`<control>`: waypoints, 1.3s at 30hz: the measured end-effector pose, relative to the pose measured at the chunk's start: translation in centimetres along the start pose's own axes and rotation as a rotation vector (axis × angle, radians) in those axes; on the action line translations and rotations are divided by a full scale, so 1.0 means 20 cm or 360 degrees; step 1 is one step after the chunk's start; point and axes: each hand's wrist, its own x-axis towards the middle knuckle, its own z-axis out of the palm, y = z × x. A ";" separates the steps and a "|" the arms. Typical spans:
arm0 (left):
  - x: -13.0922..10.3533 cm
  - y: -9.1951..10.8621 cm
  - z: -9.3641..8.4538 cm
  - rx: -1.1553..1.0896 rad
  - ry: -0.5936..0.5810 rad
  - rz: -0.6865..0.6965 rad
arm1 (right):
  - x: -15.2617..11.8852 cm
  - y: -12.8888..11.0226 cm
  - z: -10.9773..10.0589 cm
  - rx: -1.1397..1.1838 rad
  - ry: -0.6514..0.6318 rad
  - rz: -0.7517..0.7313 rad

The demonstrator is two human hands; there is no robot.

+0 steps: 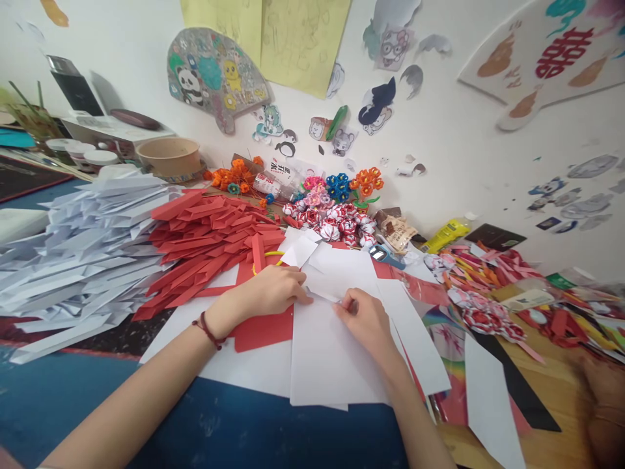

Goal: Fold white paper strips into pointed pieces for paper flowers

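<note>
Over a stack of white paper sheets [336,368], a narrow folded white paper strip [323,297] stretches between my two hands. My left hand [279,291], with a dark red cord bracelet on its wrist, is closed at the strip's left end. My right hand [365,320] pinches the right end between thumb and fingers. Under my left hand lies a red sheet [263,335]. Just beyond it are a small folded white piece [299,250] and a yellow loop [274,254], partly covered by paper.
Left stand heaps of folded white strips [92,241] and folded red strips [209,238]. Red-and-white paper flowers [342,225] sit behind the sheets, near a small blue device [385,255]. Another person's blurred hand [603,384] is at the right edge. A wall rises behind.
</note>
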 end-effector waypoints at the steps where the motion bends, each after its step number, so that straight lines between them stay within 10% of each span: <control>1: 0.00 0.00 0.00 -0.0010 0.0004 -0.0019 | 0.00 0.00 0.00 0.0007 -0.0002 -0.0003; 13: 0.00 0.02 -0.01 -0.0009 0.0056 -0.0076 | 0.01 0.03 0.01 0.0072 0.0062 -0.0093; 20: 0.07 0.11 0.02 -0.0021 0.0423 -0.0442 | 0.00 0.01 0.00 0.0094 0.0033 -0.0089; 39: 0.10 0.14 0.10 0.0084 0.0235 -0.0465 | 0.00 -0.01 0.02 0.0326 0.0279 -0.0482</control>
